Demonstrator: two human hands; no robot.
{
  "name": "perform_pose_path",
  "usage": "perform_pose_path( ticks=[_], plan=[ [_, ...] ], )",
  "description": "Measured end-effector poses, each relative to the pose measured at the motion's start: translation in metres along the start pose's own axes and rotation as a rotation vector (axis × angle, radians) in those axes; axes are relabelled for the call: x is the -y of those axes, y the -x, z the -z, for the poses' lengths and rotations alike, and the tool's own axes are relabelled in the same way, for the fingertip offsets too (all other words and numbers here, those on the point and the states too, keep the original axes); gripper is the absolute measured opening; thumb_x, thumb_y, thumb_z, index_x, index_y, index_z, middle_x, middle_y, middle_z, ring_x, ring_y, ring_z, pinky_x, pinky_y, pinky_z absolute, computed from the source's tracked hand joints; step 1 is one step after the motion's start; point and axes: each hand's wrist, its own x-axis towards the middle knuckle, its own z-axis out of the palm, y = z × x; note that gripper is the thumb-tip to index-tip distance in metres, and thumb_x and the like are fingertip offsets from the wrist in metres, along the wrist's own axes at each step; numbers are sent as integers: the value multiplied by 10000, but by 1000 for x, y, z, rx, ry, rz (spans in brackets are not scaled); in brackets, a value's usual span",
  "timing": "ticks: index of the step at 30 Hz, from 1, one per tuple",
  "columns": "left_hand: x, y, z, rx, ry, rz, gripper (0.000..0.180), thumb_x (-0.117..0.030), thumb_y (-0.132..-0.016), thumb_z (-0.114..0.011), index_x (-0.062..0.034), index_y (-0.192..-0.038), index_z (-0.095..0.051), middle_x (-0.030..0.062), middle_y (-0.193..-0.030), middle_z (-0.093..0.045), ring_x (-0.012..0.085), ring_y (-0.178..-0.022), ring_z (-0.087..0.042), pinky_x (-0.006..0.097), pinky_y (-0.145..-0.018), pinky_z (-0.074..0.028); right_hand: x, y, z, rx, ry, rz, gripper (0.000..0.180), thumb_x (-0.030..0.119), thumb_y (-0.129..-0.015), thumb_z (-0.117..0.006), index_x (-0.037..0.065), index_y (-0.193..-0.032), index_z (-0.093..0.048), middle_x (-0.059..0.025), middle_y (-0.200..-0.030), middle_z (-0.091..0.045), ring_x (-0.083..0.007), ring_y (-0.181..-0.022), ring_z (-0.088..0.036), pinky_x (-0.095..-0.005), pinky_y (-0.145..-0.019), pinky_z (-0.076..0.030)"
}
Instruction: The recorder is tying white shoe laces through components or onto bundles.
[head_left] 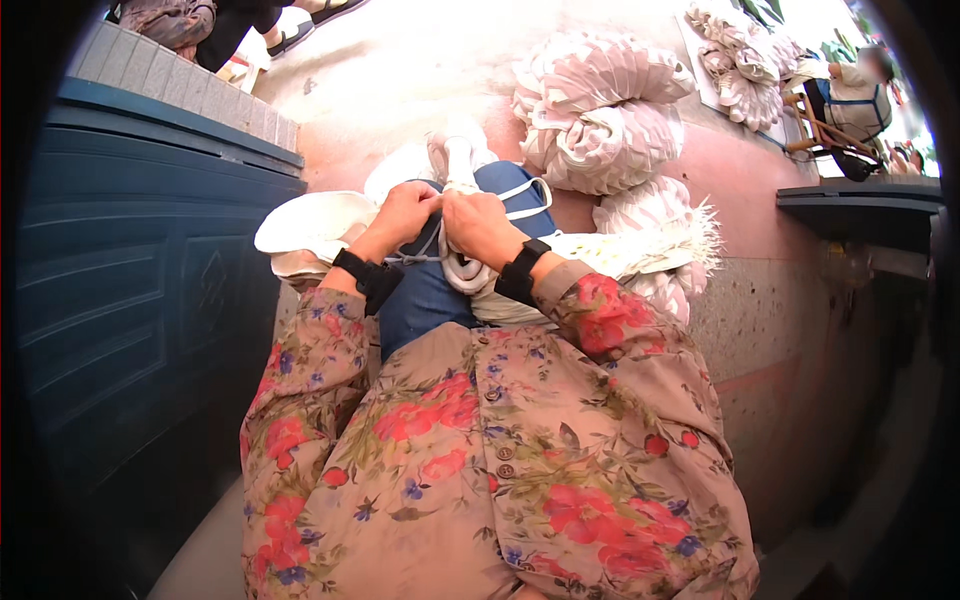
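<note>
Above my lap, my left hand (pixel 404 212) and my right hand (pixel 482 228) meet with fingers closed and thumbs close together. My right hand grips a narrow roll of white cloth (pixel 459 160), whose upper end stands up past my fingers. Beneath that hand, a rolled loop of the cloth (pixel 464 272) hangs down. What my left fingertips pinch is too small to make out. A thin pale cord (pixel 412 259) trails below the hands, over my jeans. Beyond my right hand, a white strap or cord (pixel 532 197) curves across my knee.
Bundles of gathered white cloth (pixel 605 110) are piled ahead on the right. Fringed white cloth (pixel 660 250) lies by my right thigh. A white cloth piece (pixel 312 225) sits at my left. A blue panelled door (pixel 150 250) stands left. Another person (pixel 855 100) sits far right.
</note>
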Motion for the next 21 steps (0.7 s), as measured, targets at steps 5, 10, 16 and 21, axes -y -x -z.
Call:
perform_pose_path(
  ticks=[5, 10, 16, 21],
  plan=[
    [-13, 3, 31, 120, 350, 184, 224, -178, -815, -540, -66, -1004, -496, -11, -672, -480, 33, -412, -333, 188, -346, -261, -32, 3, 99, 149, -1675, -695, 178, 246, -828, -510, 99, -731, -487, 44, -635, -449, -71, -543, -426, -213, -515, -392],
    [-23, -1, 33, 206, 364, 232, 203, -150, -824, -500, -51, -1001, -499, 16, -678, -500, 49, -401, -344, 191, -342, -282, -73, 25, 251, -278, -2298, 131, 180, 85, -912, -296, -40, -881, -421, 30, -576, -266, -57, -432, -204, -195, -381, -220],
    [-27, -1, 13, 151, 143, 117, 200, -124, -820, -468, -20, -985, -512, 26, -658, -517, 71, -377, -415, 210, -323, -333, -58, 37, 281, -338, -2182, 281, 172, 81, -890, -327, 45, -728, -372, 39, -527, -262, -42, -377, -203, -190, -318, -163],
    [-26, -2, 11, -4, -85, -102, 198, -168, -827, -490, -8, -893, -587, 13, -640, -524, 62, -406, -402, 222, -351, -333, -68, 44, 285, -210, -2075, 589, 210, 132, -911, -306, -19, -880, -448, 39, -553, -288, -39, -409, -211, -187, -367, -196]
  ],
)
